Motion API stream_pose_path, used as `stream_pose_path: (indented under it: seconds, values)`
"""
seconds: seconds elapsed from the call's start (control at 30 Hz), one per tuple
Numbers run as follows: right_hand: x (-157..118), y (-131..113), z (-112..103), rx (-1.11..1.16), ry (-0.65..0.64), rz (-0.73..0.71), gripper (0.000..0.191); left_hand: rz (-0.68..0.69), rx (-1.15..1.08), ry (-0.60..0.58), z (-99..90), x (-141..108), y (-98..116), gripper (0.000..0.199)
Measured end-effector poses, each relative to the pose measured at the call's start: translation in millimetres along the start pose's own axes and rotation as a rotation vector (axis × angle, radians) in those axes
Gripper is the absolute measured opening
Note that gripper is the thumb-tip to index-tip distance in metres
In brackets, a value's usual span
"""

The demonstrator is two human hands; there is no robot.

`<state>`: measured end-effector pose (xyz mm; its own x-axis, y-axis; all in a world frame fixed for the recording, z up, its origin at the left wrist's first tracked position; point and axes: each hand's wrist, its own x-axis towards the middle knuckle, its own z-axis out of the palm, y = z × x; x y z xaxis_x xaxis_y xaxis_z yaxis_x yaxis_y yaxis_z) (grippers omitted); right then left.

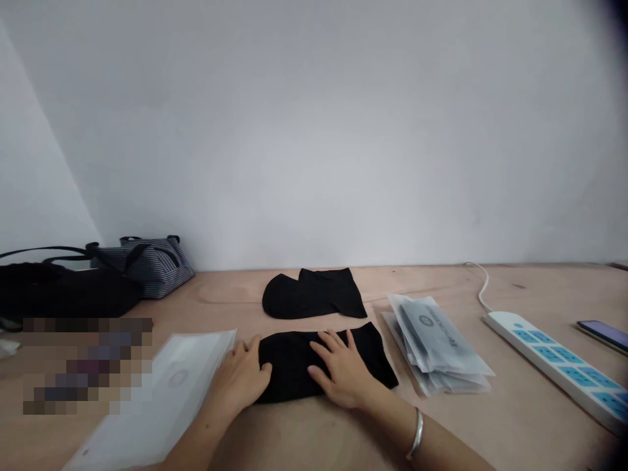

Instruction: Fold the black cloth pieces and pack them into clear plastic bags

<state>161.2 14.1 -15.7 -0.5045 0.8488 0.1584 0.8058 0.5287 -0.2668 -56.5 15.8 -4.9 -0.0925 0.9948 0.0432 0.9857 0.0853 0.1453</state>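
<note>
A piece of black cloth point(289, 366) lies flat on the table in front of me. My right hand point(341, 369) rests on it with the fingers spread. At the cloth's left end is my left hand point(243, 373), its thumb on the cloth and its fingers slightly bent and apart. Just behind lies a second black cloth piece point(314, 294), with a rounded left end and a notch in its top edge. Frosted plastic bags point(167, 383) lie flat beside my left forearm. To the right, several frosted bags with dark contents and printed lettering point(436, 333) are stacked.
A white power strip point(554, 360) with blue sockets and a cord stands at the right, near a phone point(606, 335). At the back left are a striped bag point(169, 271) and a black bag point(63, 291). A wall rises behind the wooden table point(226, 294). One left patch is pixelated.
</note>
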Motion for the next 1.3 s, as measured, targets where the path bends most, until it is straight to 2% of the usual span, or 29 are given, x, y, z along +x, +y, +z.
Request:
stream_pose_path:
  seconds: [0.07,0.13,0.23,0.3,0.37,0.43,0.5,0.57,0.63,0.7,0.8,0.93,1.0,1.07,1.13,1.23,1.3]
  values:
    - [4,-9,8,0.039,-0.052,-0.01,0.06,-0.04,-0.04,-0.093,-5.5,0,-9,0.056]
    - [9,-15,16,0.049,-0.115,0.01,0.067,-0.03,-0.079,-0.159,-9.5,1,-17,0.05]
    - [16,-19,24,0.037,-0.165,0.065,0.071,0.006,-0.124,-0.168,-15.6,4,-26,0.041]
    - [21,-22,27,0.039,-0.186,0.1,0.071,-0.001,-0.19,-0.07,-19.3,6,-26,0.037]
    - [25,-25,27,0.045,-0.197,0.129,0.069,-0.024,-0.309,0.096,-20.9,6,-19,0.035]
    - [26,-28,23,0.063,-0.204,0.131,0.068,-0.013,-0.504,0.264,-18.2,5,-7,0.038]
    - [24,-26,17,0.107,-0.197,0.098,0.067,0.055,-0.766,0.372,-11.1,2,10,0.039]
    - [17,-19,7,0.145,-0.117,0.079,0.061,0.153,-1.005,0.399,-1.2,-1,28,0.036]
    - [7,-6,-3,0.111,0.026,0.155,0.048,0.264,-1.089,0.383,8.5,-2,44,0.031]
    - [-4,9,-12,-0.006,0.129,0.323,0.038,0.381,-0.998,0.37,16.3,-2,56,0.026]
    - [-18,26,-18,-0.175,0.131,0.56,0.038,0.547,-0.805,0.303,24.5,-4,69,0.026]
    - [-24,37,-13,-0.163,0.087,0.675,0.055,0.849,-0.407,0.092,28.7,-15,72,0.037]
    - [-23,41,-11,-0.081,0.067,0.696,0.065,0.923,-0.28,0.07,27.2,-22,66,0.046]
    - [-21,45,-12,-0.008,0.047,0.699,0.073,0.909,-0.265,0.119,25.6,-27,55,0.049]
    - [-18,49,-17,0.013,0.038,0.687,0.073,0.795,-0.316,0.182,26.7,-28,41,0.047]
    - [-11,43,-29,-0.024,0.062,0.684,0.06,0.471,-0.517,0.232,34.7,-21,18,0.041]
    - [-5,28,-37,-0.081,0.113,0.666,0.053,0.241,-0.698,0.227,41.0,-14,6,0.04]
